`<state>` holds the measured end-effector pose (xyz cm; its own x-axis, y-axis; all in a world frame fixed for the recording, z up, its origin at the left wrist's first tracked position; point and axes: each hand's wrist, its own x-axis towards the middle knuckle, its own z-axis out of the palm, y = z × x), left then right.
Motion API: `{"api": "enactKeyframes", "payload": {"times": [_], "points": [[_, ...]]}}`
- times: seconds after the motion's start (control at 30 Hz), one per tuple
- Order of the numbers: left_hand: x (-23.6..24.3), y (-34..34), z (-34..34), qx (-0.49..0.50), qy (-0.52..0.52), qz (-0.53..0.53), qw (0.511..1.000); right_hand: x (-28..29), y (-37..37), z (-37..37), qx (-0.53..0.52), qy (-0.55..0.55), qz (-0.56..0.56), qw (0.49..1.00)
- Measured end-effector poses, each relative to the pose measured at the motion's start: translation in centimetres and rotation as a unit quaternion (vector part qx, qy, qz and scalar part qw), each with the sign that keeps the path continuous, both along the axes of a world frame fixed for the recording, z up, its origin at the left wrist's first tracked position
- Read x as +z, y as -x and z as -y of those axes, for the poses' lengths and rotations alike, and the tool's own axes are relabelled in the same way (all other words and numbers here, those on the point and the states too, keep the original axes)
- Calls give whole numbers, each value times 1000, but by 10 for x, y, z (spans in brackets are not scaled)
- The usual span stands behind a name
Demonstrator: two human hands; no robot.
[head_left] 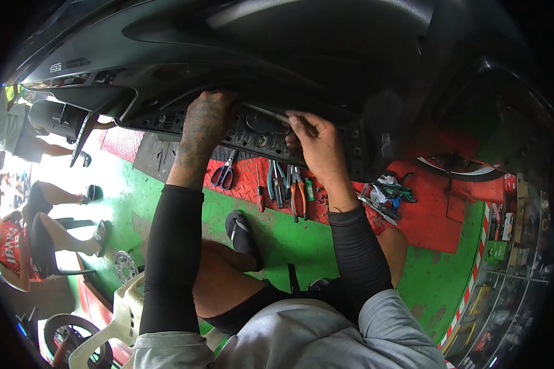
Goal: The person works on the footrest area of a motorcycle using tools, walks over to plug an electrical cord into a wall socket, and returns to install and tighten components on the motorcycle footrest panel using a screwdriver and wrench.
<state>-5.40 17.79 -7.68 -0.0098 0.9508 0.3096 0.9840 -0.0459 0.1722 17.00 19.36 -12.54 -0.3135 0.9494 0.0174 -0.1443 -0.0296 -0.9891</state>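
Above me hangs the dark body panel (240, 67) of a motor scooter, with a black footboard (261, 132) below its edge. My left hand (208, 120) is up against the panel, its fingers curled and mostly hidden from view. My right hand (317, 141) pinches one end of a thin metal rod (266, 111) between thumb and fingers. The rod slants up to the left, toward my left hand. Its far end is hidden, so its exact kind does not show. Black sleeves cover both forearms.
On the red platform (246, 184) lie scissors (225, 175), a red-handled screwdriver (260, 194), orange-handled pliers (298, 197) and other hand tools. A white chair (126, 307) stands at lower left. People sit and stand at left. Stocked shelves (505, 277) line the right.
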Motion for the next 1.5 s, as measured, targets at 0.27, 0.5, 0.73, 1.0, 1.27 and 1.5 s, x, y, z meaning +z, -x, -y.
{"api": "enactKeyframes", "payload": {"times": [0.27, 0.5, 0.73, 1.0, 1.27, 1.5], "points": [[-3, 10, 2, -51, -25, 36, 998, 10, 3, 7, 185, 125, 11, 975], [10, 22, 5, -71, 58, 113, 989, 5, 63, 38, 299, 217, -58, 927], [24, 9, 7, -27, 107, 60, 992, 1, 119, 52, 249, 266, -139, 921], [29, 2, 10, 24, 97, 137, 986, -9, 141, 78, 157, 156, -143, 965], [20, 9, 15, -34, 30, 121, 992, -5, 44, 42, 57, -79, 92, 991], [0, 9, 8, -46, -21, 39, 998, 21, 8, -26, 121, -193, 291, 929]]}}
